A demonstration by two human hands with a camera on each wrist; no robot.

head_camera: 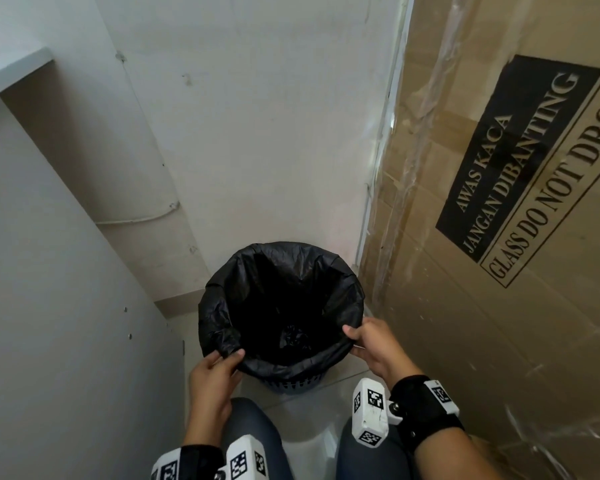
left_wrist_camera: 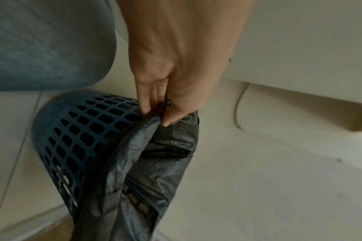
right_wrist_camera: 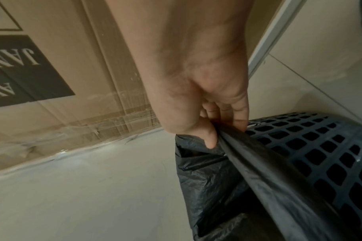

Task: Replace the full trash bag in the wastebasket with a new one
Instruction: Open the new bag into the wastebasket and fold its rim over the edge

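- Your knees in blue jeans (head_camera: 246, 441) sit closest, right behind the wastebasket (head_camera: 291, 384), so you are crouched low in front of it
- Your left hand (head_camera: 215, 372) pinches the black trash bag (head_camera: 219, 317) at the near left of the rim, thumb on top and fingers (left_wrist_camera: 144, 101) tucked under the edge
- Your right hand (head_camera: 371, 341) pinches the same bag at the near right of the rim, thumb and fingers closed on a fold of plastic
- That blue wastebasket with holes in its sides stands on the pale tiled floor (head_camera: 309, 420), in the corner between the white wall (head_camera: 257, 133) and the big cardboard box (head_camera: 499, 306)
- It looks like you are fitting or freeing the bag edge at the rim; I cannot tell which, and the inside is too dark to see much
- Keep both pinches firm and move your hands evenly, so one side does not slip
- Pull gently, because thin plastic could tear on the rim or catch in the holes
- Check the far edge by the wall too, since you hold only the near side
- Mind the box, just beside your right hand; it says glass
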